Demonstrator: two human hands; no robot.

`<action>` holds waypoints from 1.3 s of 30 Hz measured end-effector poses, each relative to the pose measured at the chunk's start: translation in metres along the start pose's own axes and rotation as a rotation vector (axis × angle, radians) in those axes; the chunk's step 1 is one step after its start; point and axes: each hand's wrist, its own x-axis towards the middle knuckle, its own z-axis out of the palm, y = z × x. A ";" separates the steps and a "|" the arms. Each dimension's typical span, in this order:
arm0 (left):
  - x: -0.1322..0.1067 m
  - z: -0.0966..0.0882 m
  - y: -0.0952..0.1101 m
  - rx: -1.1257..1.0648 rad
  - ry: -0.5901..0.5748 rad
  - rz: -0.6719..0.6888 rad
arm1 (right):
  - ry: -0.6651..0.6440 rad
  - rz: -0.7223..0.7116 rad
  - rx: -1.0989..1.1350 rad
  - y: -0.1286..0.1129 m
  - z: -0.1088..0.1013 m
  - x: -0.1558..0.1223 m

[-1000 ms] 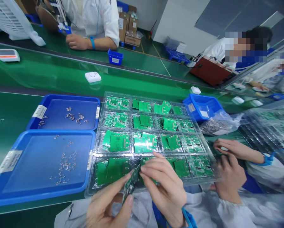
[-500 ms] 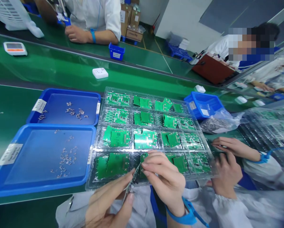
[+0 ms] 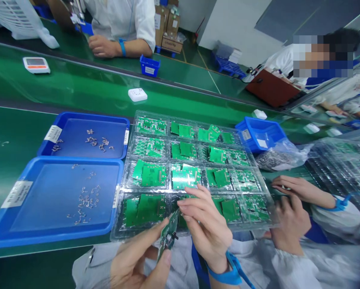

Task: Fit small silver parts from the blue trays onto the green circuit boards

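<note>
My left hand (image 3: 137,261) pinches a small green circuit board (image 3: 168,233) by its lower edge, held on edge just in front of a clear plastic tray (image 3: 119,228). My right hand (image 3: 205,222) grips the same board from the right, fingers curled against its upper edge. The tray's compartments hold several green circuit boards (image 3: 151,176). A blue wrist strap (image 3: 228,273) is on my right wrist.
Two blue trays (image 3: 32,237) (image 3: 77,118) with small metal parts lie left of the clear tray. A blue bin (image 3: 259,134) and a bag of parts (image 3: 276,158) sit at the right. A neighbour's hands (image 3: 291,204) rest right of the tray. White sockets (image 3: 137,94) ride the conveyor; another person sits beyond.
The board has tilted and dropped slightly in my hands. The view has shifted a little, and the sockets on the conveyor have moved right.
</note>
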 end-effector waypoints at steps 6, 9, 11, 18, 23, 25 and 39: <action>0.003 0.005 0.010 -0.024 -0.007 0.064 | 0.003 -0.019 0.016 -0.003 0.003 -0.003; 0.005 0.003 0.010 -0.053 -0.035 0.089 | 0.013 -0.022 0.023 -0.002 0.005 -0.004; 0.006 0.002 0.009 -0.061 -0.053 0.119 | 0.019 -0.026 0.017 -0.001 0.006 -0.004; 0.016 -0.001 0.014 0.001 -0.114 0.206 | 0.016 -0.061 0.036 0.004 0.003 -0.007; 0.017 -0.005 0.011 -0.028 -0.228 0.211 | -0.014 -0.099 0.043 0.007 0.000 -0.008; 0.015 -0.007 0.009 -0.038 -0.222 0.167 | -0.028 -0.109 0.055 0.007 -0.001 -0.008; 0.024 -0.006 0.011 0.219 -0.086 0.451 | 0.071 0.179 0.338 -0.001 0.004 0.004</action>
